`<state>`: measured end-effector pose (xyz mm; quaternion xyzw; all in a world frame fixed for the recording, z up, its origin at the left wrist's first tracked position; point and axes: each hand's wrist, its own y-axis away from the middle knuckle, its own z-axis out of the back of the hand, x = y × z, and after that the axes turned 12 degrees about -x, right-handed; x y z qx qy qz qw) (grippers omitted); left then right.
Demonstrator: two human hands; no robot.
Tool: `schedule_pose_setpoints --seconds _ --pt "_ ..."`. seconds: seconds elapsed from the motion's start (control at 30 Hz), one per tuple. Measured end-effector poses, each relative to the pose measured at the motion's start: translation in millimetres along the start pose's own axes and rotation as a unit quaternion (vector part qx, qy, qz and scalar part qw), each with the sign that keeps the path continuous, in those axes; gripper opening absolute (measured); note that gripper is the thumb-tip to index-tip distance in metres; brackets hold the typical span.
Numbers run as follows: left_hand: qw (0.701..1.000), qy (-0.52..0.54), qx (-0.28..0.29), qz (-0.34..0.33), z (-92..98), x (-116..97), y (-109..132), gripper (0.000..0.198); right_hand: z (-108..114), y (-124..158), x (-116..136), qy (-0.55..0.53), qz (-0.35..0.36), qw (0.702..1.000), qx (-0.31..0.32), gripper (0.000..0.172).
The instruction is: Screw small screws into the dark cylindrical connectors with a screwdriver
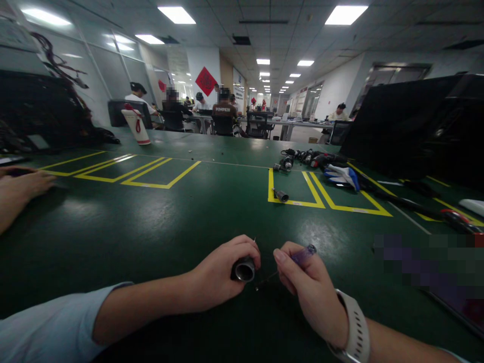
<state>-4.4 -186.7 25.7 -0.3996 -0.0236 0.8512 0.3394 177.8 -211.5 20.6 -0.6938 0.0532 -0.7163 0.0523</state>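
My left hand is wrapped round a dark hollow metal cylinder, its round open end facing me. A thin metal bit sticks up by the fingertips; what it belongs to is hidden. In my right hand, which wears a pale watch strap at the wrist, is a screwdriver with a translucent purple handle. Its thin shaft points down and left, with the tip just below and right of the cylinder, apart from it. Both hands are held low over the green tabletop.
Another person's hand rests at the left edge. A similar metal piece lies inside a yellow taped outline. Behind it are dark tool parts and a blue-white glove. A white cup stands far left; a phone-like slab lies right.
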Motion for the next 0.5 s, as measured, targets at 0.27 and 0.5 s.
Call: schedule_pose_setpoints --seconds 0.27,0.5 --pt "1.0 0.006 -0.022 0.005 -0.9 -1 0 0.029 0 -5 -3 0.067 -0.004 0.998 0.006 0.035" --pt "0.995 0.048 -0.071 0.044 -11.6 -7 2 0.028 -4 -5 -3 0.063 -0.006 0.998 0.007 0.033"
